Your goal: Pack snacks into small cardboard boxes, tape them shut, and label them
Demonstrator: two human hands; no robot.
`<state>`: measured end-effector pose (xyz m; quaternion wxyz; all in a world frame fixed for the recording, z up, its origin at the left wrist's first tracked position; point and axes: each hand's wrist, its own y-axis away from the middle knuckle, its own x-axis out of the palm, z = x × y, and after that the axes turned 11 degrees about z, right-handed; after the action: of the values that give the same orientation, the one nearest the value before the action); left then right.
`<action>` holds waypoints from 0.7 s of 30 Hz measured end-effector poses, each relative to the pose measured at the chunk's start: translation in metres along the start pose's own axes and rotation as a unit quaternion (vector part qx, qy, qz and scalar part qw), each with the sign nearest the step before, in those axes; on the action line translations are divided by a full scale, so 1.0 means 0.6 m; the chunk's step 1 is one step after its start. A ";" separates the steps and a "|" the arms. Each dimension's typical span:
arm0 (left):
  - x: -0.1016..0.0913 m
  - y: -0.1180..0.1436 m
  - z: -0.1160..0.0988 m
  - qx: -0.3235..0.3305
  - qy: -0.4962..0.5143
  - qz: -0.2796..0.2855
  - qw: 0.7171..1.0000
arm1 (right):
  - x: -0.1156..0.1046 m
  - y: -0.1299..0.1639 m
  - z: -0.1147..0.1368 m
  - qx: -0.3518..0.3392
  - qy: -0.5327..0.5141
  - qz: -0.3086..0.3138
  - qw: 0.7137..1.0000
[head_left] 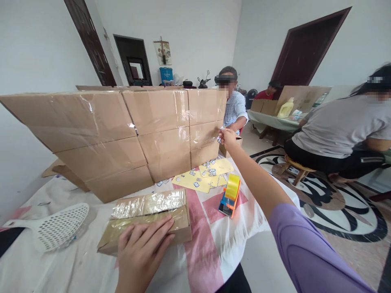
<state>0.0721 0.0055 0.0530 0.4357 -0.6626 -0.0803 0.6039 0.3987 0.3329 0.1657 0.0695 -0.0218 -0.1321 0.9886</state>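
Note:
My left hand (pixel 146 242) lies with fingers stretched out on top of a small cardboard box (pixel 183 228), whose upper face carries shiny clear tape. My right hand (pixel 228 137) reaches forward past the end of the stacked cartons, its fingers closed on a small white-and-blue scrap (pixel 219 137) whose kind I cannot make out. The hand is close to the forearm of a person (pixel 236 106) sitting behind the stack. Below my right arm, an orange and blue tape dispenser (pixel 230 197) with a yellow roll rests on the cloth. Yellow sticker sheets (pixel 195 181) lie beyond the box.
A wall of stacked, taped cartons (pixel 165 134) stands across the table's far side. On the left lies a white perforated scoop (pixel 61 226). An open carton (pixel 225 148) is beside the stack. Another person (pixel 342 126) sits on a wooden stool (pixel 295 167) to the right.

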 end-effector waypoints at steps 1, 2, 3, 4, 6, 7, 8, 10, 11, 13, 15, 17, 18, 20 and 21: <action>0.000 0.000 0.001 0.005 -0.001 -0.002 1.000 | 0.006 0.022 0.004 0.002 -0.010 0.032 0.999; -0.001 0.001 0.002 0.011 0.000 -0.001 1.000 | 0.011 0.051 0.006 0.004 -0.013 0.067 0.998; -0.002 0.003 0.004 0.015 0.003 0.003 1.000 | 0.016 0.086 0.006 0.006 -0.013 0.103 0.995; -0.004 0.005 0.006 0.011 0.009 0.012 1.000 | 0.019 0.126 0.005 0.007 -0.010 0.144 0.989; -0.010 0.011 0.011 -0.011 0.027 0.033 0.999 | 0.024 0.215 0.000 0.004 0.007 0.239 0.971; -0.015 0.015 0.015 -0.026 0.040 0.041 0.998 | 0.025 0.261 -0.003 -0.018 0.034 0.318 0.947; -0.020 0.019 0.019 -0.043 0.054 0.048 0.996 | 0.026 0.306 -0.007 -0.037 0.063 0.387 0.919; -0.030 0.028 0.028 -0.070 0.091 0.061 0.991 | 0.032 0.383 -0.016 -0.072 0.118 0.473 0.870; -0.036 0.033 0.032 -0.081 0.112 0.070 0.988 | 0.037 0.414 -0.023 -0.082 0.130 0.484 0.861; -0.045 0.041 0.039 -0.096 0.151 0.090 0.980 | 0.052 0.463 -0.040 -0.078 0.121 0.460 0.876; -0.050 0.046 0.042 -0.105 0.175 0.100 0.974 | 0.072 0.496 -0.061 -0.059 0.095 0.411 0.905; -0.053 0.049 0.042 -0.113 0.184 0.103 0.971 | 0.091 0.519 -0.079 -0.054 0.098 0.384 0.917; -0.054 0.049 0.042 -0.118 0.185 0.105 0.970 | 0.099 0.526 -0.086 -0.057 0.109 0.379 0.917; -0.054 0.050 0.040 -0.128 0.184 0.109 0.968 | 0.111 0.536 -0.095 -0.065 0.128 0.379 0.914; -0.054 0.050 0.039 -0.131 0.182 0.110 0.968 | 0.115 0.540 -0.098 -0.067 0.132 0.377 0.914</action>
<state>0.0309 -0.0220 0.0587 0.2832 -0.8177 -0.0047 0.5012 0.2912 0.0486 0.0219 -0.2931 -0.2048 -0.1691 0.9185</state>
